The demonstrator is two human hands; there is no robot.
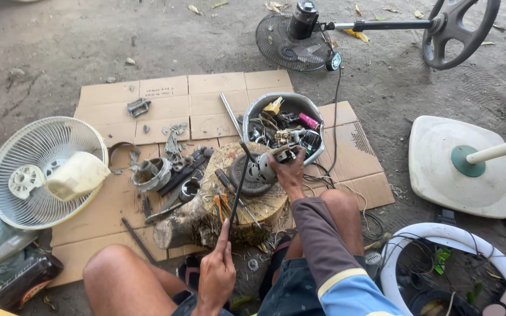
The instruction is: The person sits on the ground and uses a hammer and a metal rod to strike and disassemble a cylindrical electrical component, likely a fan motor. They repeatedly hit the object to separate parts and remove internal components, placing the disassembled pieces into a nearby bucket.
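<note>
My right hand (291, 169) grips a round metal fan motor (260, 170) and steadies it on a sawn log stump (247, 202). My left hand (216, 272) is closed on the lower end of a thin dark rod (238, 190), whose upper tip rests at the motor. Pliers with orange handles (222, 206) and other small tools lie on the stump beside the motor. My bare knees frame the stump from below.
Flattened cardboard (165, 111) covers the ground and carries scattered metal parts. A metal bowl (257, 111) holds wires and bits. A white fan grille (36, 175) lies left; a dark fan (294, 38), a white fan base (461, 167) and a white ring (458, 246) lie right.
</note>
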